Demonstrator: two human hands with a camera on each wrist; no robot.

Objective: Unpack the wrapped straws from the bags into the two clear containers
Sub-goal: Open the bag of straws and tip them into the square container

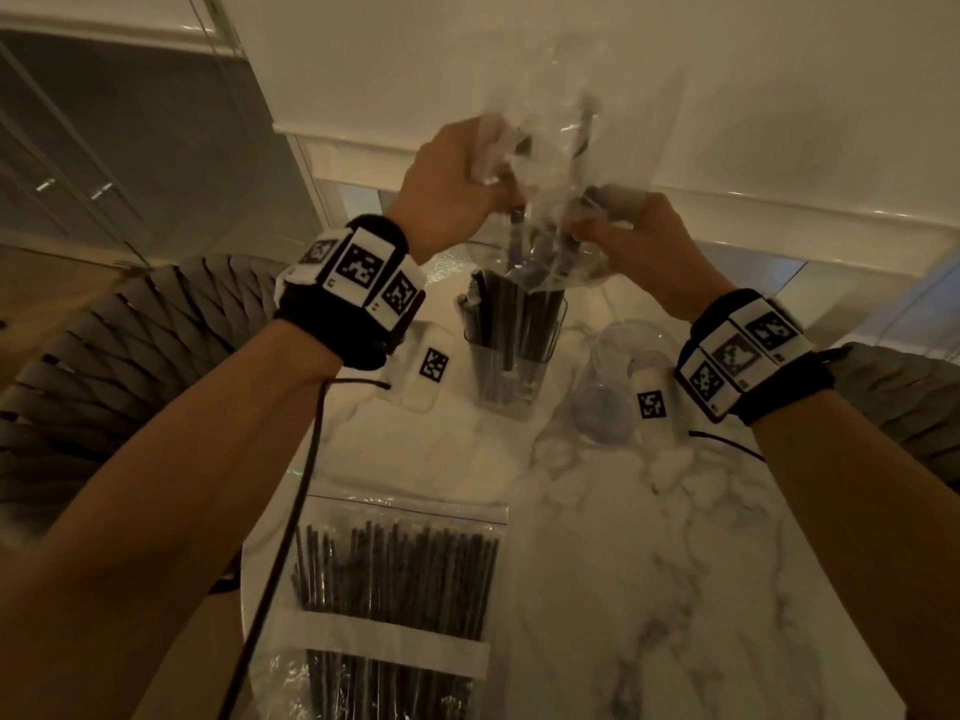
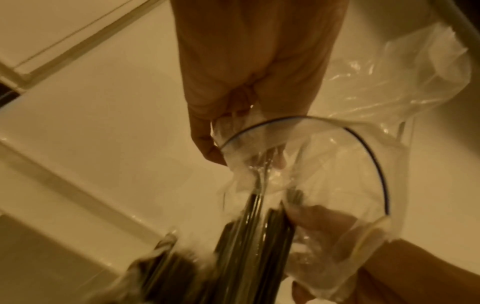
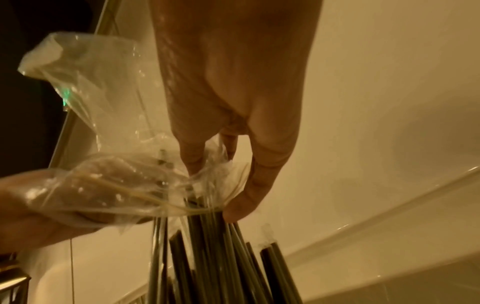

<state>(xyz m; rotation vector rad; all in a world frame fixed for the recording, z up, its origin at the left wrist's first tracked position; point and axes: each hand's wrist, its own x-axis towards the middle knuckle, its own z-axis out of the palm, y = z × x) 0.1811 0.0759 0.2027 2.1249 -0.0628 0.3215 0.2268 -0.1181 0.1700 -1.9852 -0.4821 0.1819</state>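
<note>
both hands grasp a clear plastic bag (image 1: 566,163) upturned above a marble table (image 1: 649,563): the left hand (image 1: 457,184) bunches its upper part, the right hand (image 1: 639,241) pinches its open mouth. nearest the camera, a sealed bag of dark wrapped straws (image 1: 395,589) lies flat on the table. farther back, straws (image 3: 221,257) slide out of the held bag into a clear container (image 1: 511,350) already packed with them. just right of it stands a second clear container (image 1: 618,376). beyond, a woven chair (image 1: 130,356) flanks the table.
</note>
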